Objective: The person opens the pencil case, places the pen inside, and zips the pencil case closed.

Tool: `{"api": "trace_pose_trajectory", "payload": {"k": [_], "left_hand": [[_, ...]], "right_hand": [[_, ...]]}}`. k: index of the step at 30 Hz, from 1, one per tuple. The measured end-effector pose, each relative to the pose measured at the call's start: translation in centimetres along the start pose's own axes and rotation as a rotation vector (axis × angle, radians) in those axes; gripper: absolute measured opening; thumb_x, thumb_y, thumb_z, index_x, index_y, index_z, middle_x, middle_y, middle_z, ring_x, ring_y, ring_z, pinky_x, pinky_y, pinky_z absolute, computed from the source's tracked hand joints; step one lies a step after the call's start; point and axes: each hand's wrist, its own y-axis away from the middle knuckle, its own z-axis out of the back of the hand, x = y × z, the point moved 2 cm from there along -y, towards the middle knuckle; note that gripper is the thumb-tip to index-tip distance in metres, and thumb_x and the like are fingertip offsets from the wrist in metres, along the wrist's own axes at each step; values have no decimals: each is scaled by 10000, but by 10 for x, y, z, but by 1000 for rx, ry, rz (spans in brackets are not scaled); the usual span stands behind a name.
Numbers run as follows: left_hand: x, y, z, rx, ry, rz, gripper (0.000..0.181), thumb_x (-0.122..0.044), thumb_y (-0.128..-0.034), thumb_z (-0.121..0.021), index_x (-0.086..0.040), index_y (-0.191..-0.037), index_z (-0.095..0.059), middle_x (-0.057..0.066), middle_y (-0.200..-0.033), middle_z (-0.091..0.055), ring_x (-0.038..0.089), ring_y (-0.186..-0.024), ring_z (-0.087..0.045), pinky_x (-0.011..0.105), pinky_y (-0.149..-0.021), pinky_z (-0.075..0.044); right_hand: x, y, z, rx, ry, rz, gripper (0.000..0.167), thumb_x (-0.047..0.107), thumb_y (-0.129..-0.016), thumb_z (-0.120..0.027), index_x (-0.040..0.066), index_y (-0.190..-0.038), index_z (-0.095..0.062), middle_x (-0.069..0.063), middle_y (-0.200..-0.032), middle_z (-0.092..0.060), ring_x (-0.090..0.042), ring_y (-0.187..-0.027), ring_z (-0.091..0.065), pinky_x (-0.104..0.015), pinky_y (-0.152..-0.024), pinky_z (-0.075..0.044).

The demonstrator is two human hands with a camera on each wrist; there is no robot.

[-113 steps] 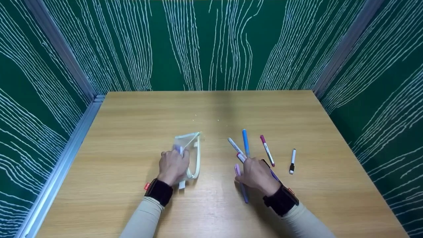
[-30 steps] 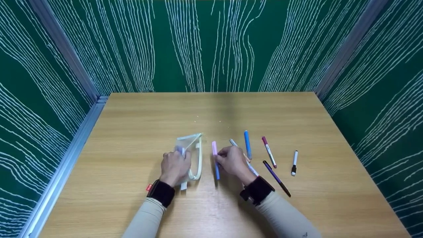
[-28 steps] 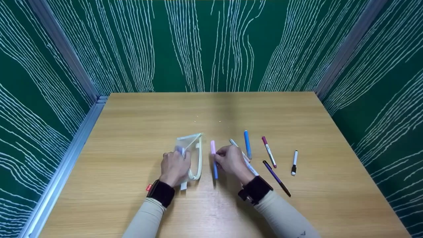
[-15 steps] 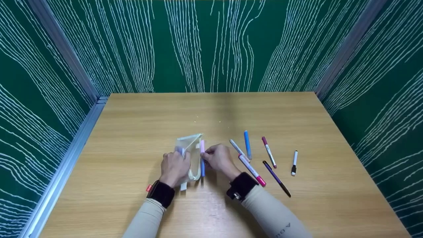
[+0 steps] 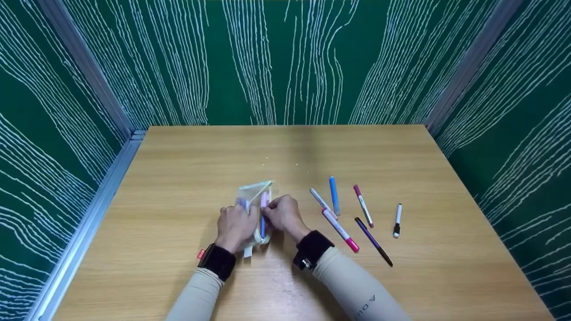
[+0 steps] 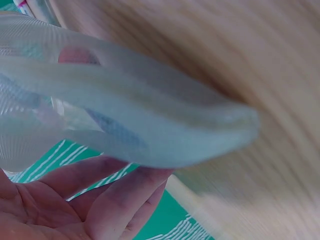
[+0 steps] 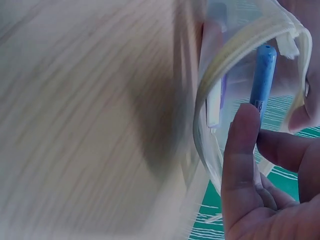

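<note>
Below the head view's centre, the left hand (image 5: 235, 226) grips the pouch (image 5: 246, 191) while the right hand (image 5: 285, 217) pinches a lilac-blue pen (image 5: 262, 222) at the opening, apparently inserting it, which next calls for release inside.

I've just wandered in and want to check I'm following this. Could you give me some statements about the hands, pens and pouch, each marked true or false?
1. The right hand pinches a slim lilac-and-blue plastic marker at the mouth of a soft, translucent, pale-rimmed pouch. True.
2. The left hand lies well away from the pouch. False: the left hand holds it.
3. The pouch's mouth is fully closed. False: it stands open.
4. The head view's rightmost marker is slim, white and black-capped. True.
5. A slim purple-and-black pen lies on the wood-grain table, outside the pouch. True.
</note>
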Motion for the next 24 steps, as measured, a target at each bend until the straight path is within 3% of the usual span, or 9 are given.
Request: {"api": "trace_pose_trajectory", "payload": {"k": [5,10,14,18,24], "left_hand": [[-1,0,0,-36,1,9,482,-383,-998,-447,-89,-625,-533,256,-817,-692,465,-806,-648,539,-702,-511],[0,-1,0,-24,-11,8,453,-375,-1008,-446,-96,-657,-510,243,-829,-694,455,-811,-640,531,-719,-505],[1,-1,-1,0,-12,18,473,-383,-1017,-437,-107,-637,-496,224,-827,-687,424,-798,-624,514,-718,-494],[0,0,0,14,-7,32,497,-396,-1027,-429,-120,-616,-476,217,-826,-685,405,-784,-611,504,-703,-490],[0,-1,1,19,14,42,484,-384,-1022,-467,-128,-612,-463,210,-816,-676,376,-758,-593,487,-683,-488]], "right_hand": [[1,0,-3,-31,78,42,99,136,-899,-786,63,-835,-806,-12,-689,-716,-82,-532,-629,-237,-533,-536],[3,-1,-6,-14,67,15,93,128,-900,-788,61,-836,-797,-29,-689,-717,-140,-561,-674,-249,-528,-545],[1,0,-10,68,24,-6,66,68,-923,-746,36,-956,-793,-70,-748,-728,-194,-615,-707,-271,-549,-567],[-1,3,-15,152,15,23,190,13,-949,-685,31,-1119,-766,-118,-800,-733,-148,-585,-663,-273,-552,-565],[-2,5,-16,161,-29,41,225,2,-964,-659,14,-1174,-740,-142,-744,-716,-137,-526,-626,-312,-522,-568]]}}
